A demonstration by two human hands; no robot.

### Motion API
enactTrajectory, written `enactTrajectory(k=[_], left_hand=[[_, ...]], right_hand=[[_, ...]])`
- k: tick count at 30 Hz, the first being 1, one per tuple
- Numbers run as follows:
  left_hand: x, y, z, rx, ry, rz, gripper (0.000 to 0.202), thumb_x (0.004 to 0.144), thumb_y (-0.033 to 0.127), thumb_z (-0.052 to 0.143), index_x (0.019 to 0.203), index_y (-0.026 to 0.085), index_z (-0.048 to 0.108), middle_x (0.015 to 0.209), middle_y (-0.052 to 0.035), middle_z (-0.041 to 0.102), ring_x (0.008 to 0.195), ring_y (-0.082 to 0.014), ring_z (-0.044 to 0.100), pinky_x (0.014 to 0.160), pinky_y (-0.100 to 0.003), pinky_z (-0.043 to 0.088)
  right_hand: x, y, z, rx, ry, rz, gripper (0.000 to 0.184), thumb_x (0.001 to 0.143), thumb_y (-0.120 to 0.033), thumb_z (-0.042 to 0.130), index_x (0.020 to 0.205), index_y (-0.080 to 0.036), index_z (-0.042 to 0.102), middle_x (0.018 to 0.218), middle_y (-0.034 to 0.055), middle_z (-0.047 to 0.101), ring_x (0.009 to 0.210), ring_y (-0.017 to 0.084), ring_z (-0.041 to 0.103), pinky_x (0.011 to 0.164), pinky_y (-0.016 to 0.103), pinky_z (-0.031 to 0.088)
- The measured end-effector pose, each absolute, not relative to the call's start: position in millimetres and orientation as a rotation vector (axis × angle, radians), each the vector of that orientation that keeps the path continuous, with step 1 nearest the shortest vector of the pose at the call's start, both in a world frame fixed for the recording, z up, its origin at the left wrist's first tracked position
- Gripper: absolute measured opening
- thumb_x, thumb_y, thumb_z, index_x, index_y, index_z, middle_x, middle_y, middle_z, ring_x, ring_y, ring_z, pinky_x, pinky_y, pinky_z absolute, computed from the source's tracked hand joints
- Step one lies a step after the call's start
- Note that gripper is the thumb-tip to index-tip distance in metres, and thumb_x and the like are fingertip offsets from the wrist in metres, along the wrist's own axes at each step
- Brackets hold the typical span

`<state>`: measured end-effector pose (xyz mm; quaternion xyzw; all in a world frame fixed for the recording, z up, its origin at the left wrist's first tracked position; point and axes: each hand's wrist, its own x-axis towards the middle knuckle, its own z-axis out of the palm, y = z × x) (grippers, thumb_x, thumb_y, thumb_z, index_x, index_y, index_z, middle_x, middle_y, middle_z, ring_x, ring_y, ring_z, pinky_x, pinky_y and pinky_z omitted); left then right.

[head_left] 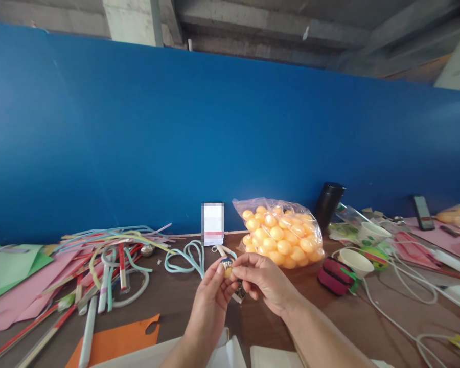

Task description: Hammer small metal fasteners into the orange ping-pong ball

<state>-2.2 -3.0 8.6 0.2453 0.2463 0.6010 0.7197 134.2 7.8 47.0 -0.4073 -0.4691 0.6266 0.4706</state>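
Between the fingertips of both hands, in the middle of the view, is a small shiny silver ball with a yellowish spot low on it. My left hand pinches it from the left, thumb on top. From the right, the thumb and forefinger of my right hand close on its edge. Fingers cover much of it, so its full shape is hidden. Just below the hands, a small dark patterned piece shows partly. A clear bag of orange balls lies right behind my right hand.
At left lie a heap of coloured tubes and strips, pink paper and an orange sheet. A light-blue cord is coiled behind the hands. At right are a maroon pouch, paper cups, white cables and a black bottle.
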Motion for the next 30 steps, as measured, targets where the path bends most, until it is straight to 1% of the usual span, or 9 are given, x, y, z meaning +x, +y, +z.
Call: enactTrajectory(k=[6,10,14,19,30], left_hand=[[-1.3,-4.0,10.7,0.549,0.606,1.364,0.031,0.082,0.024,0.068,0.11,0.014,0.061,0.089,-0.0078,0.07,0.075,-0.013,0.065,0.075,-0.026,0.054],[-1.0,-4.1,10.2,0.55,0.614,1.37,0.031,0.081,0.025,0.069,0.109,0.014,0.062,0.087,-0.0073,0.07,0.075,-0.0134,0.066,0.074,-0.026,0.055],[-1.0,-4.6,9.0,0.539,0.595,1.376,0.031,0.08,0.026,0.07,0.108,0.014,0.064,0.087,-0.0071,0.07,0.076,-0.0137,0.066,0.074,-0.026,0.055],[-0.2,-3.9,9.6,0.538,0.586,1.376,0.029,0.081,0.026,0.069,0.108,0.014,0.064,0.088,-0.0073,0.07,0.075,-0.0123,0.065,0.074,-0.025,0.054],[-0.5,-2.7,7.1,0.556,0.572,1.38,0.03,0.081,0.028,0.069,0.108,0.015,0.066,0.093,-0.0081,0.07,0.079,-0.0135,0.065,0.076,-0.025,0.053]], right_hand=[[137.0,10.4,44.4,-1.016,-1.095,1.59,0.017,0.07,-0.024,0.078,0.081,-0.014,0.069,0.067,-0.0002,0.071,0.042,0.002,0.048,0.033,0.011,0.027],[139.0,11.9,42.7,-1.005,-1.064,1.628,0.018,0.07,-0.024,0.079,0.08,-0.014,0.068,0.064,-0.0015,0.068,0.043,0.002,0.047,0.034,0.01,0.025],[140.4,13.2,41.2,-0.985,-1.046,1.665,0.019,0.07,-0.023,0.08,0.08,-0.014,0.067,0.067,-0.0004,0.068,0.043,0.002,0.047,0.034,0.01,0.024],[140.8,13.5,39.1,-0.977,-1.04,1.68,0.018,0.071,-0.022,0.08,0.08,-0.014,0.066,0.068,0.0006,0.069,0.042,0.002,0.046,0.034,0.01,0.023],[139.5,12.0,41.1,-0.98,-1.047,1.647,0.017,0.07,-0.021,0.08,0.079,-0.015,0.068,0.066,-0.0002,0.069,0.044,0.002,0.044,0.034,0.01,0.024]])
